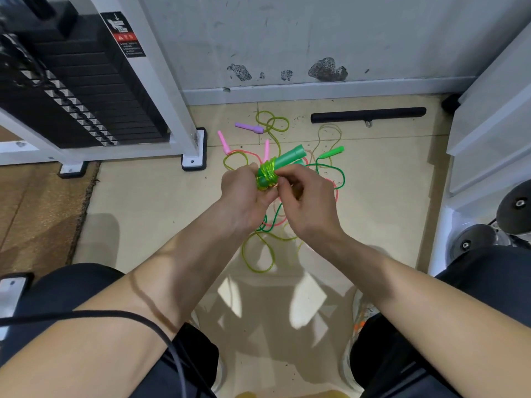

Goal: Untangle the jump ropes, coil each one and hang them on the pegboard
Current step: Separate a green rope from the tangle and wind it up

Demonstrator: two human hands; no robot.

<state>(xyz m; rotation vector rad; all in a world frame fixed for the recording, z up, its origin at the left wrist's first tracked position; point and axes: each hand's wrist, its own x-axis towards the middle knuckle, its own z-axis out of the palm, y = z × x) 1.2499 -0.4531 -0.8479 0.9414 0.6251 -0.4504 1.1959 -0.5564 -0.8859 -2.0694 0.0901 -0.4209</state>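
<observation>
1. the left hand (244, 193) has its grip curled round the butt of the paired green handles (288, 158). the right hand (309, 201) pinches the yellow-green cord (267, 173) wound on them, above the floor (143, 211).
2. i judge this is coiling the first rope. next, the slack below needs winding on taut.
3. the handles' long axis runs lower left to upper right, with the free ends pointing toward the wall.
4. beyond, the pink rope (238, 151), the dark green rope (330, 167) and the purple handle (248, 127) lie tangled.
</observation>
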